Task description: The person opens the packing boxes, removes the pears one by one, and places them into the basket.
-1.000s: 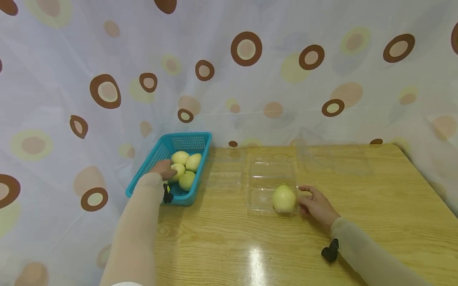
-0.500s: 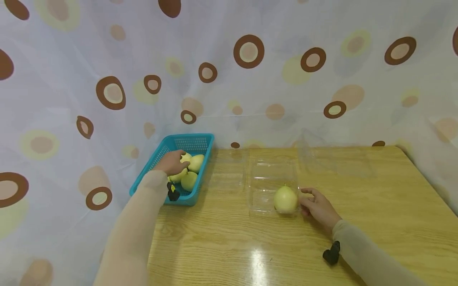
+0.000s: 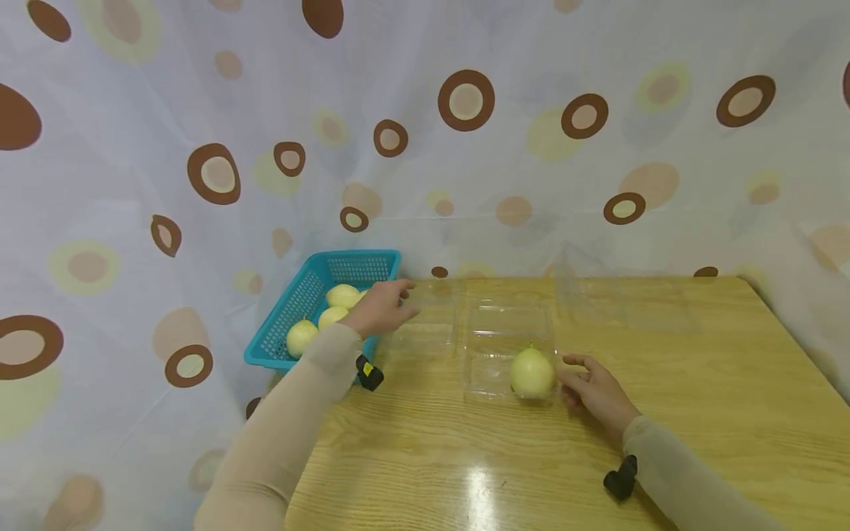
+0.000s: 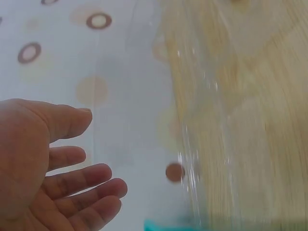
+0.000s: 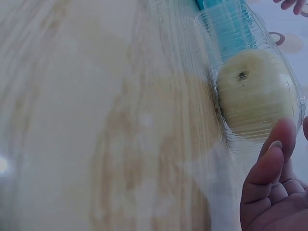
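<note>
My left hand (image 3: 381, 308) is over the right rim of a blue plastic basket (image 3: 292, 317). Its fingers (image 4: 79, 180) are loosely bent, with nothing between them and the thumb. Several round, pale yellow-green pears (image 3: 302, 338) lie in the basket, partly hidden by this hand. A clear plastic clamshell box (image 3: 508, 321) sits mid-table with one pear (image 3: 533, 374) in its near right corner. Beside that corner is my right hand (image 3: 598, 394), fingers relaxed and fingertips right at the box wall. In the right wrist view, the pear (image 5: 255, 94) shows through the ribbed plastic.
The box's clear lid (image 3: 425, 317) lies flat between basket and box. Another clear plastic container (image 3: 624, 295) stands at the back right of the wooden table (image 3: 425, 450). A patterned curtain (image 3: 505, 177) hangs right behind the table's far edge.
My left hand has come up from the pears in the basket and moved right to its rim, holding nothing. The right hand stays by the box. The whole view has shifted slightly.
</note>
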Motion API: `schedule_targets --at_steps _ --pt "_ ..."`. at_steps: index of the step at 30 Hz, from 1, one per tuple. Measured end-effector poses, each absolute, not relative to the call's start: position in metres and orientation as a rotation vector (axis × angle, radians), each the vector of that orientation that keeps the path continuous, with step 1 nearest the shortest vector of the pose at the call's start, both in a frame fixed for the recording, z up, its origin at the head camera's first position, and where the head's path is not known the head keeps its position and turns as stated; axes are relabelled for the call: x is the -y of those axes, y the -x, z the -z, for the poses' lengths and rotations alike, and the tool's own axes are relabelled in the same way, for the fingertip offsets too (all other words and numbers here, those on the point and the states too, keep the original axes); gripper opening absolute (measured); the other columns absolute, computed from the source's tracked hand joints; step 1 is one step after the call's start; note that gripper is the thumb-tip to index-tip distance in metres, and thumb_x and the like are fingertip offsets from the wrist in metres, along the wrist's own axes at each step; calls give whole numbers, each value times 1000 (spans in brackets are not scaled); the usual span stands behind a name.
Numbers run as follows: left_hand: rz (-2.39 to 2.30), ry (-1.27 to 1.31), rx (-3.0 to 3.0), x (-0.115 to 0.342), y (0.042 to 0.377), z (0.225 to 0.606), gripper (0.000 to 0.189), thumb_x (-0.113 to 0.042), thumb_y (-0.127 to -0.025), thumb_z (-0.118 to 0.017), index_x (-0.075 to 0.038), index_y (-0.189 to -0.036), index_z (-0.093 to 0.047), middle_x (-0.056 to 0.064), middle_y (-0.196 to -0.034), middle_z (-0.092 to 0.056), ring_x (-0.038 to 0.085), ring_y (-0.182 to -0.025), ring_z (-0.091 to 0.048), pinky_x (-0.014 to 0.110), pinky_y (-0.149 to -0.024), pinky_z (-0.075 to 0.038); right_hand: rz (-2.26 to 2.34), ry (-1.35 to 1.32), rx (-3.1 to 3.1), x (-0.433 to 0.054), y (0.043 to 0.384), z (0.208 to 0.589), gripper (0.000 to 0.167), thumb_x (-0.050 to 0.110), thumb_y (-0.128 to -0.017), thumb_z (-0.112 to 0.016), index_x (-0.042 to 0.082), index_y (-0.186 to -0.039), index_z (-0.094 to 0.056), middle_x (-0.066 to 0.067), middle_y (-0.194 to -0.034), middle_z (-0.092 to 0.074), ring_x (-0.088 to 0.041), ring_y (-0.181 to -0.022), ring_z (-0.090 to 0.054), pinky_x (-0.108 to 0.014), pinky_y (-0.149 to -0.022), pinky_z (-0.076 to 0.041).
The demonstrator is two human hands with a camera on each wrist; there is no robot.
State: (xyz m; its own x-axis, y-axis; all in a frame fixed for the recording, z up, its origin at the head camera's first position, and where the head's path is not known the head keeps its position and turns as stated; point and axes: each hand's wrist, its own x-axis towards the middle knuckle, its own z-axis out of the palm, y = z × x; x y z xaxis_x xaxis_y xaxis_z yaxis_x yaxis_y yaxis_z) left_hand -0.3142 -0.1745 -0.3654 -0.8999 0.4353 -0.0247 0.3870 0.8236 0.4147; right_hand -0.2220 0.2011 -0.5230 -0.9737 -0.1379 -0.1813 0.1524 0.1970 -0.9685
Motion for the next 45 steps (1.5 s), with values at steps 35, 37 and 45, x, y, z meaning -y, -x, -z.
schedule_targets --at_steps 35,37,45 --pt "-953 -245 -2587 -8 264 486 56 -59 -84 -64 -6 -104 -62 5 -90 -64 17 -71 -59 32 -60 -48 1872 6 -2255 -193 219 526 55 29 -100 -54 0 -141 -32 -10 -74 -59 -18 -64 -54 -31 -60 -49" --pt "-973 -233 -2561 -9 265 487 48 -57 -85 -64 -9 -92 -60 3 -78 -59 17 -61 -53 32 -54 -45 1857 8 -2281 -193 219 525 53 28 -100 -53 -1 -140 -33 -9 -73 -59 -18 -63 -53 -31 -60 -48" --pt "-881 -170 -2593 -13 262 474 54 -55 -84 -66 -5 -105 -63 3 -89 -60 17 -73 -55 35 -67 -49 1800 -2 -2353 -191 219 521 47 22 -100 -51 -1 -137 -35 -10 -74 -59 -20 -63 -55 -30 -58 -48"
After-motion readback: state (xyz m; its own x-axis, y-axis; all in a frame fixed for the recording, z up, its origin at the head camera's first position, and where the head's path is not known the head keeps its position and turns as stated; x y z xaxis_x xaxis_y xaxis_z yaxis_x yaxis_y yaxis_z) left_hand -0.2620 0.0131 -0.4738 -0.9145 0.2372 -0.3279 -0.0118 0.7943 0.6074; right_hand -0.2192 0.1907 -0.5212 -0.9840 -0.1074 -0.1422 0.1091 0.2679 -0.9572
